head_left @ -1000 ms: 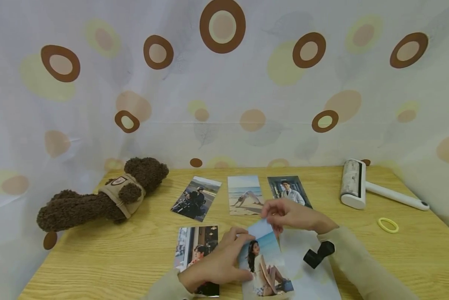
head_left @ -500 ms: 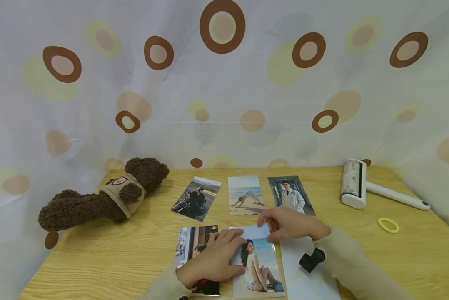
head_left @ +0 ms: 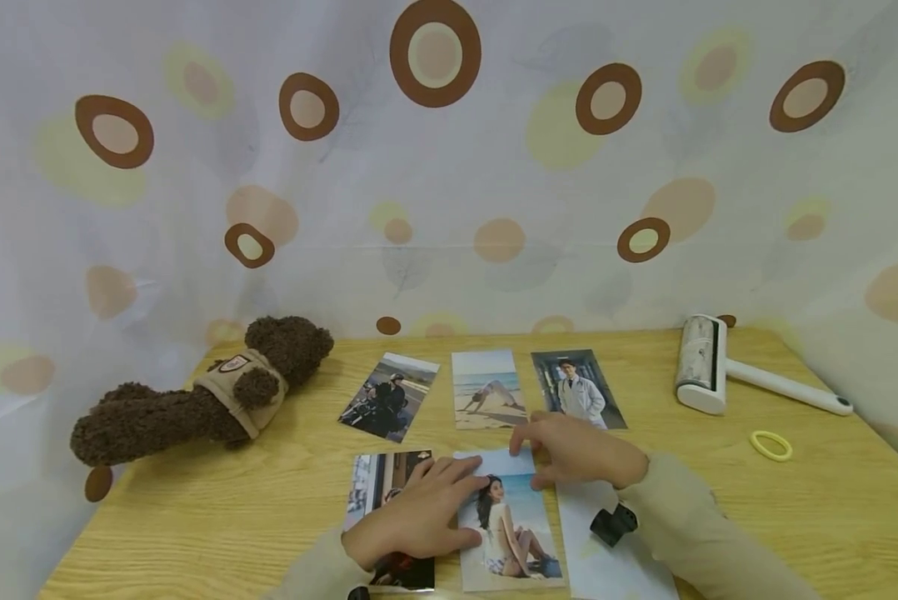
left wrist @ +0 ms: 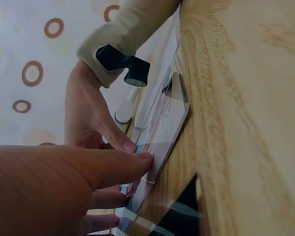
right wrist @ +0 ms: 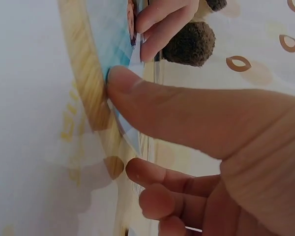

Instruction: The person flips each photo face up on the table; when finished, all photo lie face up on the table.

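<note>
A photo of a person sitting on a beach (head_left: 512, 533) lies flat near the table's front, between my two hands. My left hand (head_left: 419, 508) spans its left edge, thumb and fingertips touching it, and covers part of a photo of a person in a street scene (head_left: 411, 575) to the left. At the upper right corner is my right hand (head_left: 580, 450); its thumb (right wrist: 125, 81) touches the right edge and its loosely bent fingers (right wrist: 152, 174) are by the top. Below the right wrist lies a white sheet (head_left: 599, 567) with faint yellow marks.
Behind the hands lie a motorcycle photo (head_left: 391, 396), a beach-stretch photo (head_left: 489, 390) and a white-coat photo (head_left: 580, 392). A brown teddy bear (head_left: 157, 425) lies at left. At right are a white lint roller (head_left: 702, 362) and a yellow ring (head_left: 770, 445).
The beach photo has gone from tilted, overlapping the white sheet, to straight and left of it. Both hands moved slightly left with it; in the last half second they barely moved.
</note>
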The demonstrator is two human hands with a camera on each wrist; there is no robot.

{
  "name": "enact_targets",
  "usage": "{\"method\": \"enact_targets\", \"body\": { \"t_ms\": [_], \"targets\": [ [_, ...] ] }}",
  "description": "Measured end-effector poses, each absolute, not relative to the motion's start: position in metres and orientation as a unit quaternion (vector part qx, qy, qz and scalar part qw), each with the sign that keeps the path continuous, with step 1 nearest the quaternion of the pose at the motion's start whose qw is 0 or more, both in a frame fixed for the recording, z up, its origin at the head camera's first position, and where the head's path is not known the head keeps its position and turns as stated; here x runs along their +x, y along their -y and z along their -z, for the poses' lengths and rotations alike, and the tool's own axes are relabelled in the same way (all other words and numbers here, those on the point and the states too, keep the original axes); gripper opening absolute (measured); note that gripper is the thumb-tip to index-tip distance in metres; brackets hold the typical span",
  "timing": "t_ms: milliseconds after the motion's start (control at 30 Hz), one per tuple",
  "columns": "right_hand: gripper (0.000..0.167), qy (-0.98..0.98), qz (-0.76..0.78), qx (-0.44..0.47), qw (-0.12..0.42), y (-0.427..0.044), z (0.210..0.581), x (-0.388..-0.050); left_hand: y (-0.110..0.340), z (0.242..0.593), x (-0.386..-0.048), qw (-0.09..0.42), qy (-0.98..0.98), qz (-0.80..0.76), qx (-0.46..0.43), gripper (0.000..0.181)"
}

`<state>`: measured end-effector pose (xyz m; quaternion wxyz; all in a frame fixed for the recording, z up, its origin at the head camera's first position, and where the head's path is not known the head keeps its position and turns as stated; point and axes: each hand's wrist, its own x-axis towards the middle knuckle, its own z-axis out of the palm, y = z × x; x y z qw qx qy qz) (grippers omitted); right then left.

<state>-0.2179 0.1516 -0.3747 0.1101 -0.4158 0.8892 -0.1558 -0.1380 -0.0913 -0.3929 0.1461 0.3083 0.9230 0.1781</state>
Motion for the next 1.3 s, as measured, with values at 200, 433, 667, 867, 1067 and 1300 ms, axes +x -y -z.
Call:
{"method": "enact_targets", "body": {
  "t_ms": [200,433,667,867,1067,1300],
  "targets": [
    [0.03,-0.902,0.148,-0.396,0.093,-0.149,0.376,-0.211,0.095,0.394,-0.139,0.151,-0.919,-0.18,0.317,0.059],
    [0.025,-0.906,0.151,-0.391,0.053,-0.159,0.383,-0.205,0.091,0.396,-0.139,0.146,-0.912,-0.206,0.323,0.056],
    [0.022,-0.89,0.207,-0.406,-0.001,-0.178,0.389,-0.206,0.088,0.396,-0.139,0.13,-0.904,-0.268,0.307,0.043],
    [0.02,-0.901,0.217,-0.375,0.007,-0.202,0.392,-0.207,0.074,0.396,-0.141,0.122,-0.894,-0.278,0.328,0.037],
    [0.026,-0.906,0.22,-0.363,0.01,-0.231,0.391,-0.202,0.046,0.392,-0.147,0.137,-0.887,-0.239,0.371,0.047],
    [0.04,-0.914,0.205,-0.35,0.003,-0.252,0.384,-0.203,0.012,0.386,-0.154,0.162,-0.881,-0.161,0.415,0.054]
  ]
}}
